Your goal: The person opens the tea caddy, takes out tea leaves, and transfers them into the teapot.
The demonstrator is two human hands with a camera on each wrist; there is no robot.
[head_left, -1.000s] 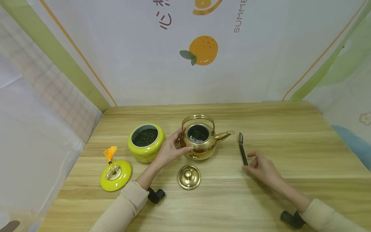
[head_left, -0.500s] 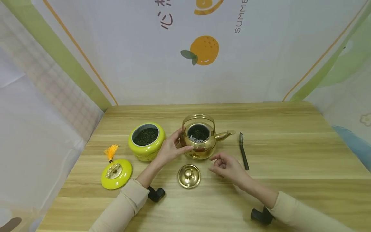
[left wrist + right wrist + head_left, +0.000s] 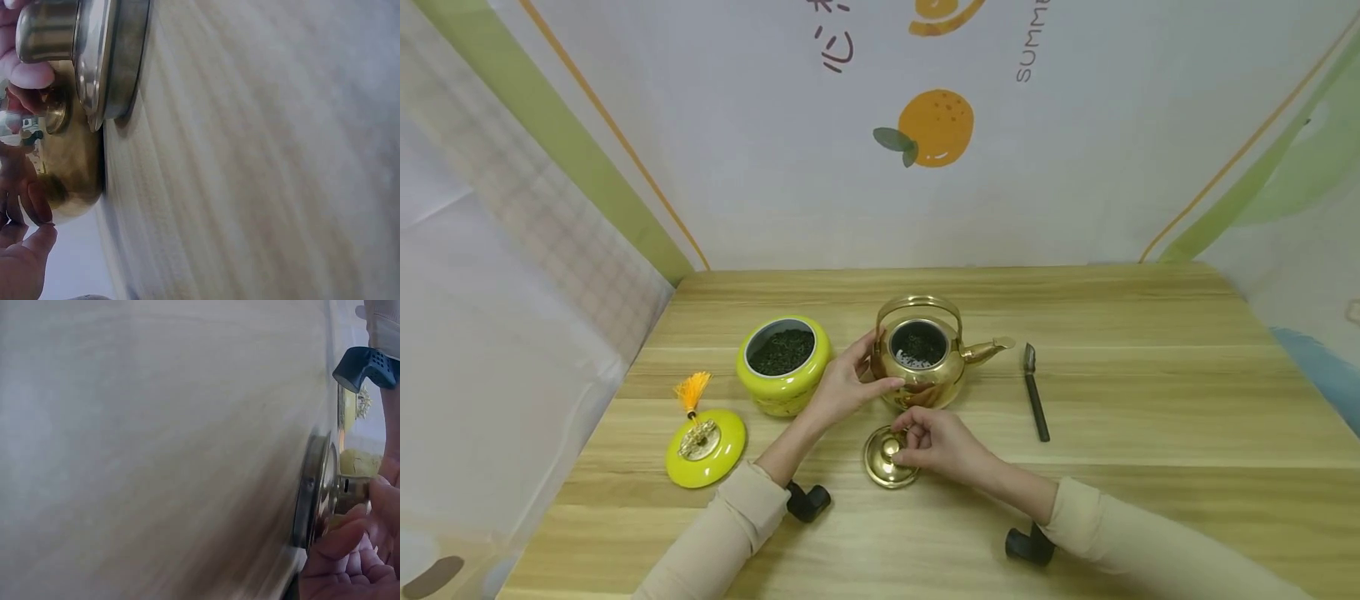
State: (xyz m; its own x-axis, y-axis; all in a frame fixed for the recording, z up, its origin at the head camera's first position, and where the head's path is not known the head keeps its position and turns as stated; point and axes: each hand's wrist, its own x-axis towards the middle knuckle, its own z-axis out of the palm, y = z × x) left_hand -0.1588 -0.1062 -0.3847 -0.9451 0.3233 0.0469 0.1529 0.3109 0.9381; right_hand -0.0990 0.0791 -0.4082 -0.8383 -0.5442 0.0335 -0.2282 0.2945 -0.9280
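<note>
A brass teapot (image 3: 925, 387) with a raised hoop handle stands uncovered, dark tea leaves (image 3: 917, 350) inside. My left hand (image 3: 842, 383) holds its left side, thumb across the front and the other fingers partly hidden behind the body. The teapot's round brass lid (image 3: 877, 475) lies in front of it, knob up. My right hand (image 3: 943, 446) is over the lid, thumb and forefinger on either side of the knob with a small gap. In the right wrist view the thumb (image 3: 384, 494) is right at the knob (image 3: 352, 494).
Left of the teapot stands a yellow-green jar (image 3: 784, 385) of tea leaves. Its tasselled lid (image 3: 726, 458) lies nearer the left table edge. A small dark-handled scoop (image 3: 1036, 404) lies right of the spout. A patterned cloth (image 3: 760, 167) hangs behind the table (image 3: 1150, 400).
My right hand has moved left from beside the scoop to the teapot's lid. The left hand stays on the teapot. The view has shifted slightly.
</note>
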